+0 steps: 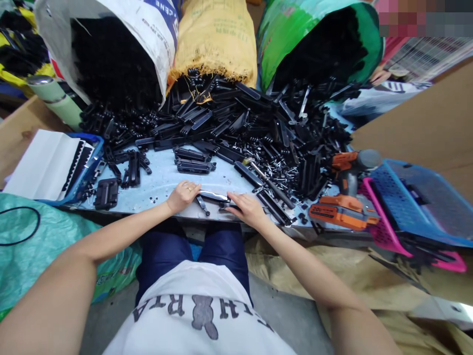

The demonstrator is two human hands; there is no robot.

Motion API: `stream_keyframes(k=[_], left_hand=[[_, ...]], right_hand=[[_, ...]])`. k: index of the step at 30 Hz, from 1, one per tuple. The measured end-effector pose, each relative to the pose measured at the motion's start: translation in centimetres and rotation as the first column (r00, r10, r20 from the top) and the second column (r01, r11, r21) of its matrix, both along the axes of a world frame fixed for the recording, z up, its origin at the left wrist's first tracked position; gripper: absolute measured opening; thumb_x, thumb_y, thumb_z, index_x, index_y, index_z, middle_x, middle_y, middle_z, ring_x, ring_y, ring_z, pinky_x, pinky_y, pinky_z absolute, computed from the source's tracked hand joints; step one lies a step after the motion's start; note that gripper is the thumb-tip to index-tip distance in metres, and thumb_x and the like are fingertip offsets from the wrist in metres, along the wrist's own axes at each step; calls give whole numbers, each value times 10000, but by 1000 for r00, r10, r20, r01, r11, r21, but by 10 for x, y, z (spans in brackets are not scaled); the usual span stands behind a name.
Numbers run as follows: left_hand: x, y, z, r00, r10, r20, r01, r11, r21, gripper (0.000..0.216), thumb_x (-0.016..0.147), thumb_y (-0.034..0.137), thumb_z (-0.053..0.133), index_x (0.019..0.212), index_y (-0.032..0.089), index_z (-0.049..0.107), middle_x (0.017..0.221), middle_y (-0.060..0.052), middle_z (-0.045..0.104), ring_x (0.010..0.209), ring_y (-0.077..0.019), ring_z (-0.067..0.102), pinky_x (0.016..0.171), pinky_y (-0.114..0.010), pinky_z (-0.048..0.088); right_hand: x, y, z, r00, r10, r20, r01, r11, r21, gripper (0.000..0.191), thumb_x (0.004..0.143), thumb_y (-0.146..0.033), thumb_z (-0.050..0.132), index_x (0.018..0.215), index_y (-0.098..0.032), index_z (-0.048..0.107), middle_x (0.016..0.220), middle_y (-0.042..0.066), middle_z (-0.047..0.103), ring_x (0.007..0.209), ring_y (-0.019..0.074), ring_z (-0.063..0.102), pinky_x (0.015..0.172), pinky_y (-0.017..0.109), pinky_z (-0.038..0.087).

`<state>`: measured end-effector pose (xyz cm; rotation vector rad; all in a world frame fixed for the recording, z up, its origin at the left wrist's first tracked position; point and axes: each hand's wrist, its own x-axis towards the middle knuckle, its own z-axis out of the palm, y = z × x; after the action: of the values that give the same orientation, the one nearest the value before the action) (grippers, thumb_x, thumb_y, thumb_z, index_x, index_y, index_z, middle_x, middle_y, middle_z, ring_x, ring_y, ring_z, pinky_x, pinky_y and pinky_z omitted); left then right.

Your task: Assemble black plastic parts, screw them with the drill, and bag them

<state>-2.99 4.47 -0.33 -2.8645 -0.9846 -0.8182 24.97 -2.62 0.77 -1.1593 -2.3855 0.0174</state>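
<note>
Nearest of all is a white shirt (199,315) with dark lettering, and from either side of it two bare forearms reach to the front edge of a pale table (162,177). One black strip (214,196) lies flat along that edge, spanning the gap between the two hands. The left hand (183,195) has its fingers curled in and pinched on the strip's left end, a ring showing on one finger. The right hand (247,209) lies open and flat, fingers stretched out and pressing down on the other end rather than closing round it. Held at both ends like this, the strip probably cannot slide or twist. One small black clip (203,205) lies just below the strip, between the fingertips of both hands. To the right of the right fingers rests one orange drill (345,195) on its side, likely parked within easy reach, with one pink basket (380,222) and one blue basket (414,197) beyond it. Left of the left fingers sits one black hinged block (106,193) and one blue tray (96,143) carrying white paper (44,162). Beyond the fingertips spreads a heap of black parts (258,123), too many to count. Farthest off, three sacks lie tipped toward the table and spill more of the parts onto it: a white sack (148,24), a yellow sack (218,39) and a green sack (291,34).
</note>
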Motion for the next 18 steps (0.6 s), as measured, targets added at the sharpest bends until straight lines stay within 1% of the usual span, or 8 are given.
stream_keyframes(k=[2, 4, 7, 9, 12, 15, 16, 18], left_hand=[[15, -11, 9, 997, 45, -57, -45, 999, -2, 323, 927, 336, 429, 1148, 145, 568, 1111, -152, 644, 1131, -272, 549, 975, -509, 371], [37, -20, 19, 990, -4, -141, -5, 998, -61, 424, 889, 426, 482, 1201, 144, 535, 1196, -163, 593, 1190, -304, 486, 1007, -521, 313], [69, -28, 26, 961, -121, -249, 56, 966, -253, 482, 864, 465, 505, 1218, 138, 511, 1099, -150, 615, 1084, -282, 532, 920, -432, 380], [80, -29, 24, 959, -118, -259, 31, 947, -319, 449, 881, 449, 481, 1188, 124, 517, 1036, -137, 620, 1018, -266, 547, 848, -386, 406], [83, -30, 19, 969, -104, -224, 30, 950, -311, 422, 887, 435, 477, 1139, 100, 527, 1066, -144, 598, 1025, -267, 528, 832, -375, 400], [79, -33, 18, 968, -101, -230, 28, 953, -300, 432, 857, 434, 539, 1123, 94, 534, 1054, -138, 600, 1009, -261, 534, 823, -365, 399], [78, -34, 18, 965, -94, -245, 21, 959, -284, 449, 852, 431, 550, 1141, 89, 527, 1055, -138, 602, 1002, -260, 539, 816, -361, 400], [74, -34, 19, 958, -65, -281, 5, 978, -208, 503, 860, 425, 543, 1208, 65, 492, 1073, -155, 602, 995, -266, 548, 804, -364, 402]], right_hand=[[3, -2, -8, 999, -23, 43, 24, 1000, -15, 571, 883, -442, 532, 1364, -155, 423, 994, 120, 664, 857, 228, 611, 750, 353, 500], [4, -4, -15, 995, -82, 61, 83, 997, -10, 596, 873, -483, 526, 1353, -139, 441, 886, 109, 664, 784, 226, 604, 699, 342, 492], [5, -7, -22, 985, -155, 81, 155, 988, 11, 592, 885, -486, 500, 1339, -110, 459, 815, 107, 646, 737, 223, 586, 675, 340, 479], [6, -5, -23, 984, -129, 119, 131, 991, -4, 558, 908, -460, 467, 1338, -104, 461, 791, 103, 632, 738, 223, 573, 682, 344, 472], [13, 4, -19, 983, 21, 183, -10, 998, -64, 507, 938, -432, 413, 1330, -118, 473, 758, 84, 611, 744, 213, 557, 697, 338, 463], [21, 14, -13, 960, 143, 241, -125, 988, -86, 509, 947, -456, 378, 1315, -122, 487, 766, 75, 613, 736, 194, 553, 684, 308, 445], [24, 16, -11, 951, 142, 275, -125, 989, -78, 519, 942, -479, 377, 1305, -130, 499, 770, 74, 616, 726, 189, 552, 661, 297, 431], [26, 17, -7, 938, 73, 339, -62, 997, -43, 544, 912, -549, 392, 1222, -140, 571, 751, 74, 616, 688, 180, 545, 607, 279, 389]])
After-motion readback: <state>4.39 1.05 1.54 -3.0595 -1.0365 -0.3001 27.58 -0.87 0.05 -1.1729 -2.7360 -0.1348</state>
